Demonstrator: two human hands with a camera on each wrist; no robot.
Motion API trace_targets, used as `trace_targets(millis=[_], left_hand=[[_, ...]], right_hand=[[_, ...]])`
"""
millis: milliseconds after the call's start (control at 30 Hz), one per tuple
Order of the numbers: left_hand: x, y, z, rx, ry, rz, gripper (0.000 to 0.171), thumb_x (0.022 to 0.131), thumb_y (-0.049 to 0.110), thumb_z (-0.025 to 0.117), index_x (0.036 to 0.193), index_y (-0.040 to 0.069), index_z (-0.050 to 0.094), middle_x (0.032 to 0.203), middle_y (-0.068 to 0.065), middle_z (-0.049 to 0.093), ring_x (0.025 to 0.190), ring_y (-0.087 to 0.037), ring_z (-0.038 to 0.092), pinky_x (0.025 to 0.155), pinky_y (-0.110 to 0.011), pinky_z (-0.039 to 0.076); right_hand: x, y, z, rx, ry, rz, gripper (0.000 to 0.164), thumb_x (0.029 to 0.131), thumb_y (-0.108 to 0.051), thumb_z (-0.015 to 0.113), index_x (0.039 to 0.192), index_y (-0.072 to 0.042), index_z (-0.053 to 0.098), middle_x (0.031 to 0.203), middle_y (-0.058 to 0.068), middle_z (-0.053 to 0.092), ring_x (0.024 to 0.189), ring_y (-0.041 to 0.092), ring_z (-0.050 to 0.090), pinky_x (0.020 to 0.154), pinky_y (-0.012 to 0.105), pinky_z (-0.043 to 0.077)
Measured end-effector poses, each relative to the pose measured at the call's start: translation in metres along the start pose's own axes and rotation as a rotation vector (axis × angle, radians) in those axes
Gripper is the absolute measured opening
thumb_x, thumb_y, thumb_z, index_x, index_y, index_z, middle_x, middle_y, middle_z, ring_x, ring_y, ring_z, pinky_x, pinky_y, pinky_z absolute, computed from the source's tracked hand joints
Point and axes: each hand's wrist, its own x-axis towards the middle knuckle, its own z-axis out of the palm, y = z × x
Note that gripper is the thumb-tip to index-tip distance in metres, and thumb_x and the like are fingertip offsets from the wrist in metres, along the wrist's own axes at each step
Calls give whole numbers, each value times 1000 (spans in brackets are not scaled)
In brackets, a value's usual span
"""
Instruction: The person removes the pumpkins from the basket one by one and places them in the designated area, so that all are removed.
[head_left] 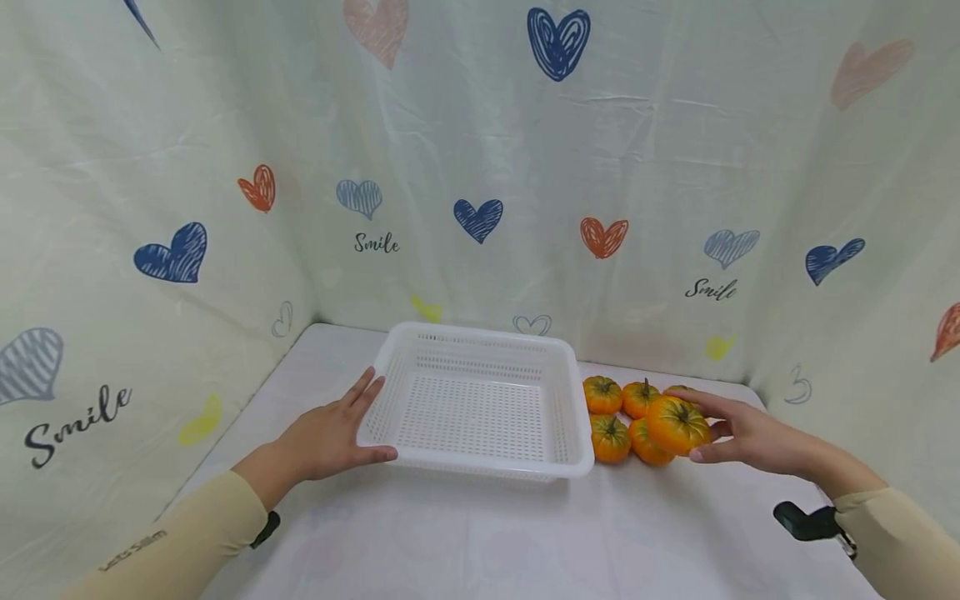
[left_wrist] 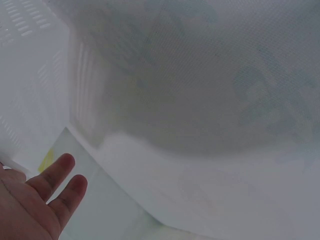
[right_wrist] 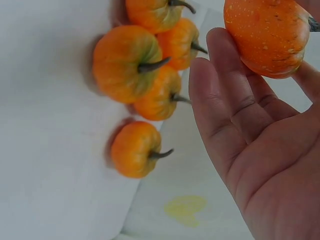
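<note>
My right hand [head_left: 757,437] holds a small orange pumpkin [head_left: 678,425] between its thumb and fingertips, raised over the other pumpkins. The right wrist view shows this pumpkin's speckled underside [right_wrist: 270,40] at the fingers. Several more small pumpkins [head_left: 611,438] with dark green stems sit close together on the table. One of them is partly hidden behind my right fingers. A white perforated plastic basket [head_left: 480,463] stands left of the pumpkins, with nothing in it. At its left front corner rests my left hand [head_left: 330,437], fingers straight and spread along the side, thumb at the front rim.
A white cloth covers the table [head_left: 480,533]. Behind it and at both sides hangs a pale curtain [head_left: 480,125] printed with hearts and the word Smile. A dark wrist strap piece [head_left: 806,521] shows by the right sleeve.
</note>
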Motion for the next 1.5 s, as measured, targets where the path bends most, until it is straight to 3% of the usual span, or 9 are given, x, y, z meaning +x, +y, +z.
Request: trace_targets(millis=[233,700,1233,1500], left_hand=[[0,-3,3,-3,16,10,119,79,85,49,159,2,17,165,-17,10,126,-41,53,92,-53,49],[1,-1,3,8,8,-11,115,81,77,58,159,3,16,165,-17,11,124,-42,55,89,-52,50],[1,-1,3,8,4,-13,118,80,81,55,159,3,16,165,-17,11,125,-41,54,89,-53,50],[1,-1,4,11,8,-9,119,79,84,52,159,3,16,165,-17,10,124,-41,54,89,-52,50]], right_hand=[[-14,15,-3,40,-11,52,84,91,-20,74,156,-4,25,144,43,30,105,34,60,77,33,57],[-21,49,-7,23,57,193,89,87,-23,78,155,-3,25,139,41,36,103,31,61,80,46,57],[-10,88,-7,-18,86,256,91,86,-31,78,155,-2,26,138,41,37,106,36,57,82,51,55],[2,105,-1,21,98,287,93,86,-28,79,154,3,23,139,44,34,114,46,54,85,49,55]])
